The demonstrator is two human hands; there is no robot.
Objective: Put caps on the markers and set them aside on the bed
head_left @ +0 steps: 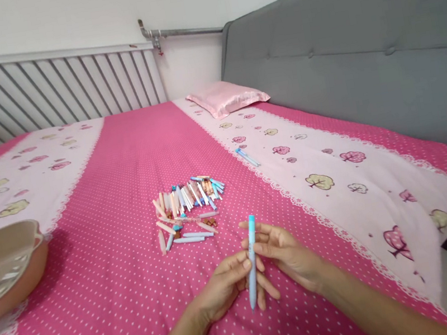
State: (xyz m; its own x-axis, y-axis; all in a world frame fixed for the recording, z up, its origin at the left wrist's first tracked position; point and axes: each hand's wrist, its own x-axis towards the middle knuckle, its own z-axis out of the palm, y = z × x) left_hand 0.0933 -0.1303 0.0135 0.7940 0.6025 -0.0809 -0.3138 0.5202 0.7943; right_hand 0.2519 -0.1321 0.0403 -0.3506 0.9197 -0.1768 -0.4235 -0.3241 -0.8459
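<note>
A pale blue pen (pixel 253 281) with a brighter turquoise upper end stands nearly upright in front of me, its narrow tip pointing down. My left hand (pixel 225 278) pinches the barrel around its middle, thumb in front and fingers behind. On the upper part of the same pen, my right hand (pixel 286 249) also closes, its thumb against the barrel. Beyond my hands, a pile of pens (pixel 188 197) in pink, peach, white and blue lies on the bedspread (pixel 141 293). Several looser pens (pixel 189 239) lie at its near side.
Farther right, blue pens (pixel 248 157) lie apart from the pile. A beige-lined basin (pixel 7 264) sits at the left edge. A pink pillow (pixel 227 98) rests at the back by the grey headboard (pixel 347 40). A white radiator (pixel 54 89) lines the wall.
</note>
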